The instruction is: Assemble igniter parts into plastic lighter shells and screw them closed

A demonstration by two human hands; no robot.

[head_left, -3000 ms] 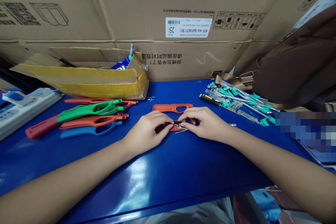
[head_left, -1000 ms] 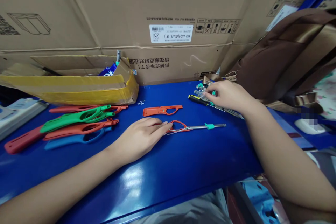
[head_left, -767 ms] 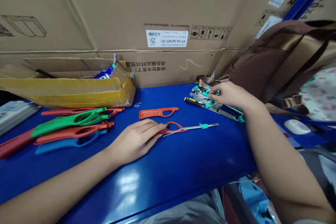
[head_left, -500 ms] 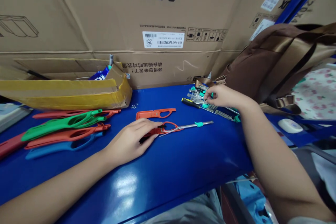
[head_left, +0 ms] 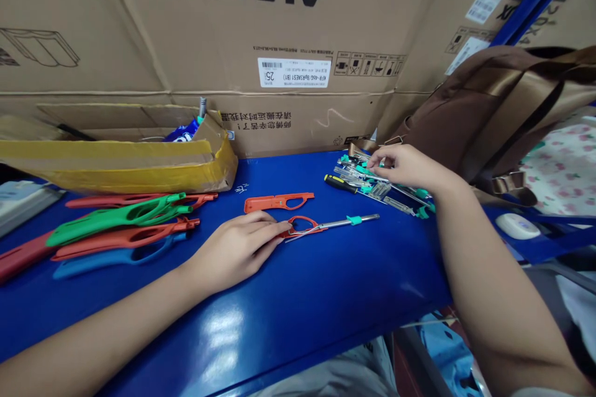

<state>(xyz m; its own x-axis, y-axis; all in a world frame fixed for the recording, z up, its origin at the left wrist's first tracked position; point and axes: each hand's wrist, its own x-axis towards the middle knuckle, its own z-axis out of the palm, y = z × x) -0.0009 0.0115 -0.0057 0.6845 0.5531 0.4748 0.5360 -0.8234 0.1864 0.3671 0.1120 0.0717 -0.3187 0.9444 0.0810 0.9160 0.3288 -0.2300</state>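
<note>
My left hand lies flat with fingers stretched out on an orange plastic shell half fitted with a metal tube bearing a teal collar. A second orange shell half lies just behind it on the blue table. My right hand reaches to the back right, its fingers pinched over a pile of metal tubes with teal parts; what it grips there I cannot make out. A black and yellow screwdriver rests at the pile's left edge.
Green, orange, red and blue shell halves are stacked at the left. A yellow-taped cardboard box stands behind them. Large cardboard cartons wall the back. A brown bag sits at the right.
Three seconds ago both hands worked together on the orange shell. My right hand has since gone to the tube pile at the back right, while my left hand stays on the shell.
</note>
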